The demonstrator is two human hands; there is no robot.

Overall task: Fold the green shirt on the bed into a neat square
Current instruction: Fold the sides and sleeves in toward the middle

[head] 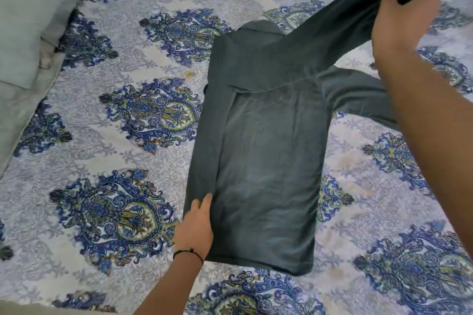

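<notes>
The dark green shirt (266,156) lies lengthwise on the patterned bed sheet (115,115), its left side folded in over the body. My right hand (404,13) grips the cuff end of one long sleeve and holds it stretched up and to the far right, off the bed. The other sleeve (358,97) lies flat on the sheet to the right, partly hidden behind my right forearm. My left hand (198,222) rests flat with fingers extended on the shirt's lower left folded edge. A dark thread band circles the left wrist.
A pale grey-green pillow (28,15) sits at the far left of the bed. The bed's edge runs along the top and the lower left corner of the view. Patterned sheet surrounds the shirt on all sides.
</notes>
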